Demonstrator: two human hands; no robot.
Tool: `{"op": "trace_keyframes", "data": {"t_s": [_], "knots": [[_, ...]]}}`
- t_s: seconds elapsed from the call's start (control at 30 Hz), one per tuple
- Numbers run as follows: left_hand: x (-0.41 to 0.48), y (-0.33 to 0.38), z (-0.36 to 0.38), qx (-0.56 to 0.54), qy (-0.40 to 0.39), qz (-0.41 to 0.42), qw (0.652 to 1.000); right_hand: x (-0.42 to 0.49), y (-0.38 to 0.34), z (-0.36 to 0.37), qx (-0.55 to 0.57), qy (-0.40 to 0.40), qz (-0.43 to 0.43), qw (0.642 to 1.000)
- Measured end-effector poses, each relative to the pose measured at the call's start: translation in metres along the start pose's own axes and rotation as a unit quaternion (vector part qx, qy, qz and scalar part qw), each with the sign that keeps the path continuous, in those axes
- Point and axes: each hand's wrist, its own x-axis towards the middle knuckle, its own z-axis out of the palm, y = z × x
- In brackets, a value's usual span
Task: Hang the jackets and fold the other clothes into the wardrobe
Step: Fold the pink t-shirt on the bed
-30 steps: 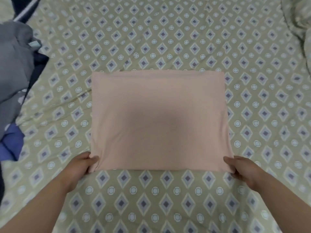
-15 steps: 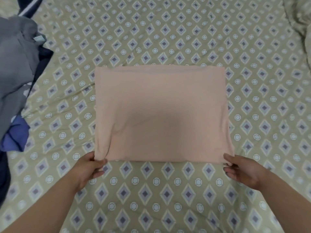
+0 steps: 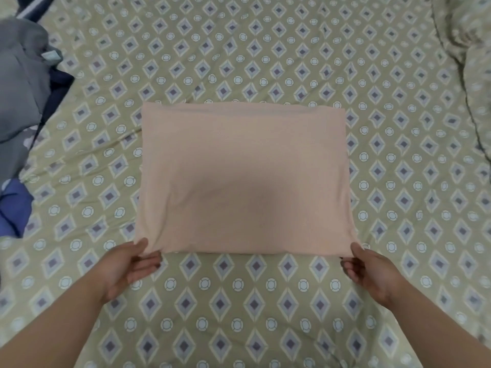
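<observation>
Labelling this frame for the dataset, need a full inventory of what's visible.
folded garment: 1, peach-pink, flat rectangle in the middle of the bed, near corners pinched by both hands
bedsheet: 1, olive green with grey diamonds and white circles, fills most of the view
grey garment: 1, grey with a pale label, heaped at the left edge
dark navy cloth: 1, navy, under the grey garment
blue cloth: 1, blue, left edge below the grey heap
rumpled bedding: 1, same green pattern, bunched at the upper right
left hand: 1, grips the near left corner
right hand: 1, grips the near right corner
</observation>
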Motion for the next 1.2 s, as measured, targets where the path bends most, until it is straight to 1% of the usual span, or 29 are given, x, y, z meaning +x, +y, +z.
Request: {"op": "trace_keyframes", "data": {"t_s": [0.1,0.17,0.2,0.3,0.37,0.47,0.5,0.57,0.63,0.67,0.7,0.77,0.83,0.87,0.93,1.07,1.1,1.13,1.2], "knots": [[0.008,0.008,-0.029,-0.032,0.106,0.023,0.994,0.006,0.002,-0.014,-0.014,0.058,-0.001,0.998],[0.010,0.006,-0.040,-0.043,0.136,0.030,0.989,0.008,0.006,-0.017,-0.011,0.075,0.014,0.997],[0.010,0.003,-0.041,-0.050,0.139,0.031,0.988,0.008,0.008,-0.016,-0.007,0.078,0.023,0.997],[0.008,-0.006,-0.033,-0.073,0.113,0.030,0.990,0.008,0.010,-0.011,-0.022,0.084,0.031,0.996],[0.009,-0.009,-0.026,-0.073,0.099,0.034,0.992,0.006,0.008,-0.010,-0.035,0.084,0.017,0.996],[0.007,-0.006,-0.019,-0.055,0.069,0.035,0.995,0.002,0.000,-0.005,-0.083,0.074,-0.031,0.993],[0.007,-0.003,-0.018,-0.033,0.077,0.041,0.996,0.001,-0.003,-0.003,-0.115,0.075,-0.046,0.989],[0.009,0.001,-0.017,0.001,0.116,0.067,0.991,0.001,-0.007,0.003,-0.156,0.087,-0.069,0.982],[0.011,0.005,-0.016,0.012,0.150,0.093,0.984,0.004,-0.010,0.008,-0.153,0.086,-0.082,0.981],[0.012,0.006,-0.017,0.015,0.153,0.099,0.983,0.006,-0.012,0.010,-0.149,0.085,-0.087,0.981],[0.013,0.006,-0.018,0.010,0.152,0.096,0.984,0.008,-0.014,0.011,-0.148,0.090,-0.090,0.981],[0.015,0.004,-0.023,-0.038,0.151,0.079,0.985,0.011,-0.018,0.010,-0.138,0.109,-0.093,0.980],[0.017,-0.001,-0.028,-0.099,0.156,0.056,0.981,0.014,-0.018,0.009,-0.112,0.118,-0.079,0.984],[0.017,-0.004,-0.029,-0.109,0.158,0.046,0.980,0.013,-0.016,0.008,-0.102,0.117,-0.071,0.985],[0.019,-0.008,-0.031,-0.063,0.161,0.034,0.984,0.014,-0.013,0.005,-0.104,0.109,-0.063,0.987],[0.018,0.003,-0.023,0.052,0.119,0.036,0.991,0.009,-0.018,0.009,-0.129,0.051,-0.047,0.989],[0.018,0.009,-0.020,0.108,0.125,0.057,0.985,0.008,-0.021,0.011,-0.141,0.040,-0.043,0.988],[0.017,0.014,-0.014,0.181,0.142,0.083,0.970,0.007,-0.025,0.013,-0.156,0.034,-0.040,0.986],[0.015,0.024,-0.001,0.281,0.192,0.131,0.931,0.005,-0.032,0.017,-0.183,0.029,-0.040,0.982]]}}
